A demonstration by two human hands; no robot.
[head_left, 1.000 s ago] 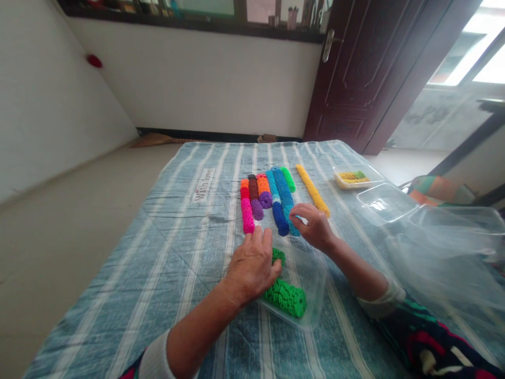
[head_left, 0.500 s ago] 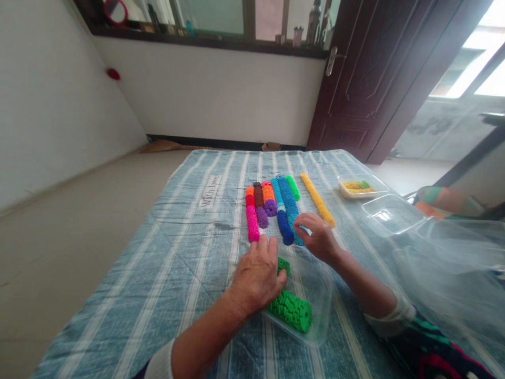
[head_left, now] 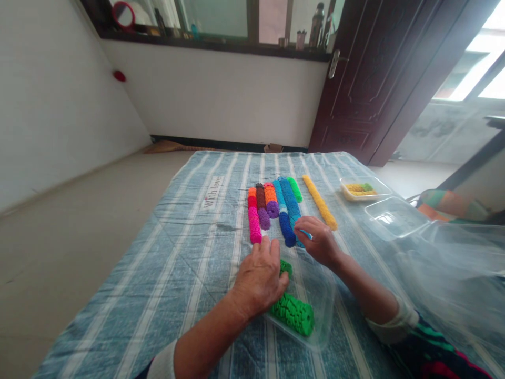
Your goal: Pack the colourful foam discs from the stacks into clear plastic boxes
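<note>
One clear container [head_left: 324, 316] is placed at the near middle of the worktop [head_left: 158, 273], which is covered by a blue cloth with pale stripes; in it are contained one large green roll [head_left: 298, 315], laid lengthwise, and one smaller green piece [head_left: 286, 268], partly hidden by the left hand [head_left: 260, 279]. One lidless clear box [head_left: 373, 198] is set at the far right, filled in part with yellow pieces [head_left: 355, 190] and a little green matter [head_left: 367, 187]. Beside it are found one clear plastic tray [head_left: 390, 218] and a blurred group of clear plasticware [head_left: 450, 263], the number of which cannot be told. The left hand is spread over the container's left side, its fingers slightly parted and its thumb lowered beside the green roll; whether anything is gripped cannot be told. The fingers of the right hand [head_left: 319, 241] are curled towards the thumb at the near end of the blue roll [head_left: 290, 197]; whether they are closed on it cannot be told. Six coloured rolls [head_left: 254, 223] are ranged side by side beyond the container, the blue one included; one yellow stick [head_left: 319, 201] is laid apart, to their right.
</note>
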